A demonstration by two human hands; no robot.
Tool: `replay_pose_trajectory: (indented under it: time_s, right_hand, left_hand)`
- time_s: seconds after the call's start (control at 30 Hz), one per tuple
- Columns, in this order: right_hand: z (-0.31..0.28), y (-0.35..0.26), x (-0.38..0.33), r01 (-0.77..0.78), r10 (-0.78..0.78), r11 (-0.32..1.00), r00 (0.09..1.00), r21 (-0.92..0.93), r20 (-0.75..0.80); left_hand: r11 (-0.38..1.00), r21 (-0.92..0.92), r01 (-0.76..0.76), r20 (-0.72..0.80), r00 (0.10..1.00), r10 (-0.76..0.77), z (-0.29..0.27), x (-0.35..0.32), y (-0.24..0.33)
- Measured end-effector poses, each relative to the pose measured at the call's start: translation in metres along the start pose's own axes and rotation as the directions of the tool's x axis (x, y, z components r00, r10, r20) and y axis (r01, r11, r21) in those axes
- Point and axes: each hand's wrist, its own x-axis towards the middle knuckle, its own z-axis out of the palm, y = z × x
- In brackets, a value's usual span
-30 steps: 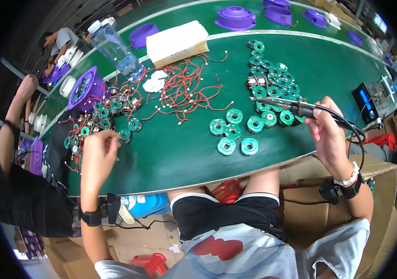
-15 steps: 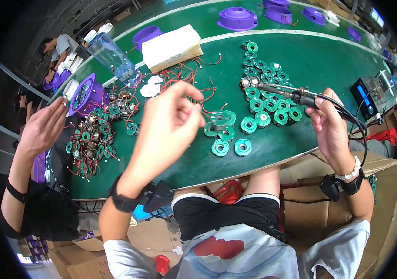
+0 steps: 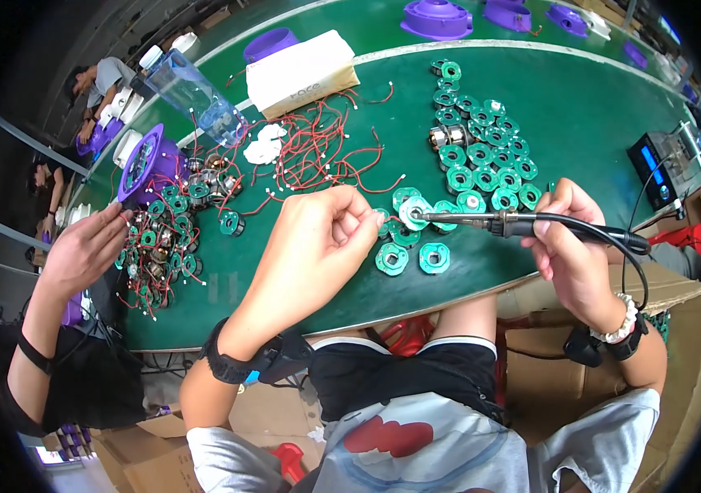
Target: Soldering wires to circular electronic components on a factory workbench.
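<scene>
My right hand (image 3: 572, 251) grips a soldering iron (image 3: 506, 223) with a black handle. Its metal tip points left and meets a round green circuit board (image 3: 413, 212) among a small cluster of similar boards. Close to the tip, my left hand (image 3: 321, 242) is closed in a pinch. A bit of thin red wire shows at its fingertips; the rest is hidden by the fingers. Nearer the table edge lie two separate green boards (image 3: 391, 259) (image 3: 433, 258). Rows of green ring-shaped boards (image 3: 482, 154) stretch away beyond the iron.
Loose red wires (image 3: 313, 152) lie in a tangle before a white box (image 3: 305, 76). A pile of wired motors (image 3: 161, 238), a purple housing (image 3: 151, 164) and a water bottle (image 3: 194, 99) are at left, near another person's hand (image 3: 83, 251). A soldering station (image 3: 654, 172) stands at right.
The soldering iron has moved left and nearer, from a metal part by the board rows to the small cluster. My left hand has come down and right toward that cluster.
</scene>
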Motion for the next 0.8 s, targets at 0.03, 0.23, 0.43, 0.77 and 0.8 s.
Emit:
replay_pose_trajectory:
  time_s: [0.03,0.23,0.43,0.77,0.8]
  right_hand:
    - [0.001,0.001,0.0,0.001,-0.002,1.0,1.0,0.007,0.015]
    - [0.002,0.006,0.0,-0.016,0.016,1.0,1.0,-0.013,0.004]
    - [0.005,0.012,-0.001,0.02,-0.02,0.999,1.0,-0.04,0.002]
    - [0.007,0.007,0.0,-0.025,0.025,1.0,0.999,-0.016,0.021]
    - [0.007,0.007,-0.001,-0.023,0.023,1.0,1.0,-0.015,0.019]
  left_hand:
    - [1.0,-0.007,0.002,0.0,1.0,-0.002,0.001,0.001,-0.001]
    - [0.995,-0.093,0.033,-0.013,0.999,-0.035,0.005,0.003,-0.002]
    - [0.997,-0.071,0.008,0.007,1.0,-0.007,0.002,0.003,-0.003]
    - [0.998,-0.061,-0.019,-0.019,1.0,0.018,0.002,0.003,-0.006]
    - [0.998,-0.062,-0.018,-0.019,1.0,0.017,0.002,0.003,-0.007]
